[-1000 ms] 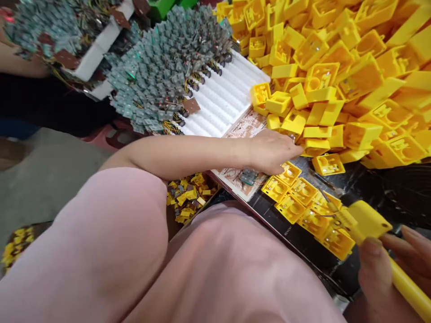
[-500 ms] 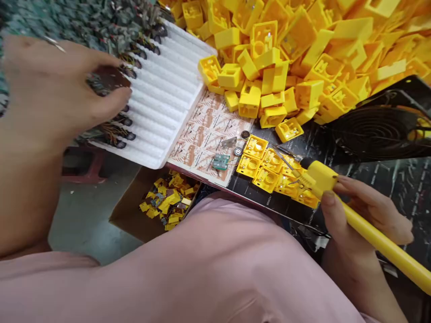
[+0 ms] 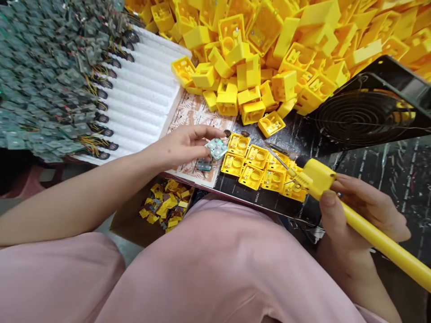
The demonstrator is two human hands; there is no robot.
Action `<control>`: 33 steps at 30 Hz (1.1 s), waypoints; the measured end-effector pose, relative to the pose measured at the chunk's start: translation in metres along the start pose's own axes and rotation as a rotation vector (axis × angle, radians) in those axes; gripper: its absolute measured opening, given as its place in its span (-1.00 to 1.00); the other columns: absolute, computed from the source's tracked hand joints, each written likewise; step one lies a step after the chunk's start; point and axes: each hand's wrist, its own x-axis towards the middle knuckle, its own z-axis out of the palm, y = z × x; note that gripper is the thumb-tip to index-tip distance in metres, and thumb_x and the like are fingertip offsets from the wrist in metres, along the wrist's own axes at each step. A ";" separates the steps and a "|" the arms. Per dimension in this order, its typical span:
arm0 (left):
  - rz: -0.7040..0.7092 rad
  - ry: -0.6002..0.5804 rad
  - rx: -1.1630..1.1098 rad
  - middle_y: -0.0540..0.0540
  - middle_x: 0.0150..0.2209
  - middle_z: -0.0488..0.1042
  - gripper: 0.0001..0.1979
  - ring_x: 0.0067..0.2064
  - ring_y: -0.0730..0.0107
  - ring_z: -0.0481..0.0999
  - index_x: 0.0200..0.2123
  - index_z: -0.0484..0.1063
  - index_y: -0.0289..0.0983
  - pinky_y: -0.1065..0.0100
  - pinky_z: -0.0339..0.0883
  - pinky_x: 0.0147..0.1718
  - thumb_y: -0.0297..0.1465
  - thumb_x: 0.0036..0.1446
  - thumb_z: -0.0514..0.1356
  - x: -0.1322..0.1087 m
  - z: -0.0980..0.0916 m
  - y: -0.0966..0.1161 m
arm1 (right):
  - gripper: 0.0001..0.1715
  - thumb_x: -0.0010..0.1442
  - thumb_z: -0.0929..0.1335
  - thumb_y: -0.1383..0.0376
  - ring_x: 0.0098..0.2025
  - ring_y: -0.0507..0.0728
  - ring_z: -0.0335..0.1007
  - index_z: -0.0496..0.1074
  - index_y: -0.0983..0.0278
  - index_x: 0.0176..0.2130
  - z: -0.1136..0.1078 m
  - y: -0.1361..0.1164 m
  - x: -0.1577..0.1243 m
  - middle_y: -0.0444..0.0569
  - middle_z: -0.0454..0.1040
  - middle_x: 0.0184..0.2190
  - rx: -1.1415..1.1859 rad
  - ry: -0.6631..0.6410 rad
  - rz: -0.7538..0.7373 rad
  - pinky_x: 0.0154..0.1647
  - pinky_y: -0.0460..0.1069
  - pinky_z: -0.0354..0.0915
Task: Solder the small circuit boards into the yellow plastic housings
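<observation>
Pinched between the thumb and fingers of my left hand is a small green circuit board. Just below it, another circuit board lies on the brown-and-white printed sheet. Small round black parts sit beyond the fingertips. My right hand is wrapped round a yellow soldering iron with a thin metal tip pointing left. That tip is over a double row of open yellow plastic cases, lined up at the table's front edge; whether it touches them I cannot tell.
A big heap of yellow cases covers the back. Wired circuit boards are piled on a ridged white foam sheet at left. A black fan stands at right. Below the table, a cardboard box holds yellow scraps.
My left hand has come right from the pile on the foam to the printed sheet, with a circuit board in its fingers. My right hand keeps the soldering iron in nearly the same place.
</observation>
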 end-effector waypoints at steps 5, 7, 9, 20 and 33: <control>0.107 -0.058 0.482 -0.16 0.06 0.64 -0.43 -0.13 0.30 0.65 0.29 0.44 -0.24 0.31 0.55 -0.13 -0.33 0.21 0.14 -0.009 0.001 0.008 | -0.31 0.05 0.61 0.48 -0.59 -0.06 0.28 0.63 0.04 0.13 -0.001 0.001 0.001 -0.10 0.70 -0.21 0.055 0.004 -0.053 -0.70 -0.11 0.09; 0.097 -0.016 0.818 -0.18 0.08 0.63 -0.54 -0.02 0.14 0.64 0.20 0.53 -0.21 0.20 0.53 -0.05 -0.26 0.29 0.15 -0.011 0.005 0.022 | -0.30 0.05 0.61 0.48 -0.60 -0.06 0.27 0.63 0.04 0.14 -0.002 0.002 0.000 -0.09 0.70 -0.19 0.053 -0.006 -0.064 -0.72 -0.11 0.07; 0.092 0.023 1.080 -0.25 0.10 0.61 -0.63 0.10 -0.05 0.58 0.08 0.60 -0.22 0.10 0.49 -0.03 -0.24 0.38 0.11 -0.011 0.011 0.035 | -0.30 0.05 0.61 0.48 -0.60 -0.05 0.27 0.63 0.04 0.14 -0.004 0.003 -0.001 -0.08 0.70 -0.18 0.053 -0.004 -0.059 -0.72 -0.10 0.07; 0.346 0.078 0.971 -0.11 -0.07 0.68 -0.71 0.10 0.02 0.56 -0.22 0.67 -0.17 0.00 0.31 0.19 -0.35 0.37 0.11 0.026 0.017 0.016 | -0.28 0.06 0.59 0.50 -0.55 0.00 0.40 0.62 0.01 0.15 -0.007 0.005 -0.003 -0.12 0.71 -0.19 0.017 0.012 -0.097 -0.71 -0.09 0.15; 0.317 0.020 0.829 -0.09 -0.25 0.71 -0.72 -0.14 0.16 0.61 -0.19 0.68 -0.19 0.02 0.29 0.14 -0.32 0.33 0.14 0.037 0.038 0.024 | -0.44 0.19 0.58 0.32 -0.38 0.05 0.60 0.60 0.09 0.17 -0.014 0.018 -0.004 -0.08 0.71 -0.17 0.064 0.052 -0.077 -0.41 -0.11 0.48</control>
